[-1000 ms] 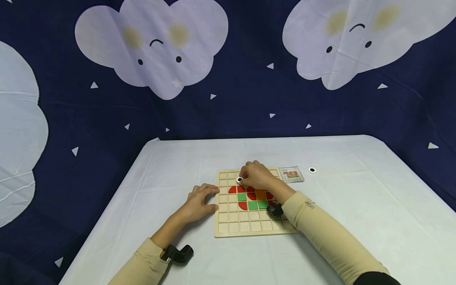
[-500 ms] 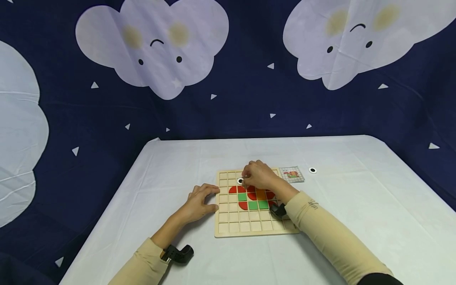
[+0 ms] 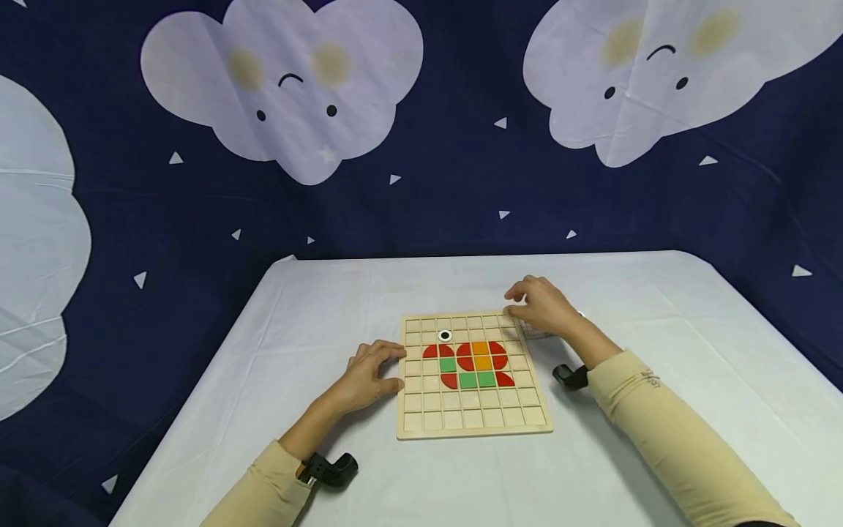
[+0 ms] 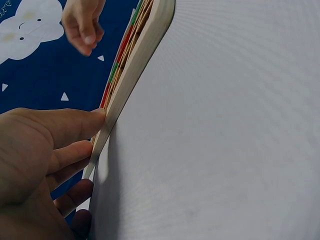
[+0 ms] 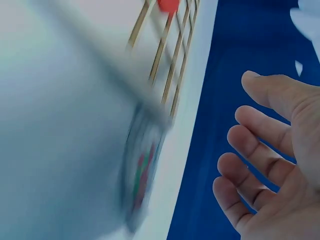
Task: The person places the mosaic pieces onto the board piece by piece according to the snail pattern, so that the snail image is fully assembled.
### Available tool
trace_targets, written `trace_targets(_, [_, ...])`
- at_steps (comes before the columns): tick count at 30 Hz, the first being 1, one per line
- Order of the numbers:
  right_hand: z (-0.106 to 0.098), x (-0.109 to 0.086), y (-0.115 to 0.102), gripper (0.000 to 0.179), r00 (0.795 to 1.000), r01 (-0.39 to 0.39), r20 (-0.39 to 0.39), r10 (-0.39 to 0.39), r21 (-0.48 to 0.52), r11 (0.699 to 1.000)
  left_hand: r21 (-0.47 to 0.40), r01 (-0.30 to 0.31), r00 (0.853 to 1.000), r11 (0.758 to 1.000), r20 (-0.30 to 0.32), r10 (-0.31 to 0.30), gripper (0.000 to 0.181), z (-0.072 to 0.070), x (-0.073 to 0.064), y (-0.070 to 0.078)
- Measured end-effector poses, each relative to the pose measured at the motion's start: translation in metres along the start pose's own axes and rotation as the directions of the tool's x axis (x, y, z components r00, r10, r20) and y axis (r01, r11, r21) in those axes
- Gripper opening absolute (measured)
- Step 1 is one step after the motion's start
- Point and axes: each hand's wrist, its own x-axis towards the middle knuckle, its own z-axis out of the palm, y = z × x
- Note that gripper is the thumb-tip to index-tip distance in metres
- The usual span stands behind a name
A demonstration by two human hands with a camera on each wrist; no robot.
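Observation:
A wooden grid board point(image 3: 421, 420) lies on the table, with red, green and orange tiles in its squares. One round black-and-white eye tile point(image 3: 445, 336) sits in an upper square. At the board's left edge, my left hand point(image 3: 366, 377) touches the frame with thumb and fingertips, as the left wrist view shows too. My right hand point(image 3: 545, 306) is over the board's upper right corner, fingers loosely bent and holding nothing. Below it, a small pattern card point(image 5: 142, 170) shows blurred in the right wrist view. The second eye tile is almost wholly hidden behind the right hand.
The board stands on a white-covered table point(image 3: 316, 293). Behind it hangs a dark blue curtain point(image 3: 461, 212) with clouds and small white shapes. A black wrist camera point(image 3: 329, 470) is strapped to the left wrist.
My right hand has let go of the eye tile in the board's upper square and moved right, toward the card and the other eye tile. The left hand has stayed in place.

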Motion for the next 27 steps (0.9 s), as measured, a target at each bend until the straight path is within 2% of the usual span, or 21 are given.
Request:
trace_targets(4, [-0.012,-0.01,0.03,0.033,0.999,-0.044,-0.031,0.044,0.002,0.999,0.005,-0.002,1.0,1.0,0.0,0.002,0.048,0.0,0.0,0.0])
trace_targets(12, [-0.026,-0.029,0.074,0.04,0.99,-0.138,-0.012,0.137,-0.018,0.99,-0.002,0.0,1.0,1.0,0.002,0.0,0.047,0.0,-0.001,0.0])
trace_targets(19, [-0.03,-0.035,0.095,0.044,0.986,-0.17,-0.007,0.17,-0.03,0.985,0.001,-0.008,1.0,1.0,0.005,0.008,0.048,-0.001,-0.001,0.0])
trace_targets(27, [-0.028,-0.04,0.107,0.043,0.983,-0.183,-0.001,0.184,-0.02,0.983,-0.003,0.0,1.0,1.0,0.01,0.0,0.048,-0.001,0.0,0.001])
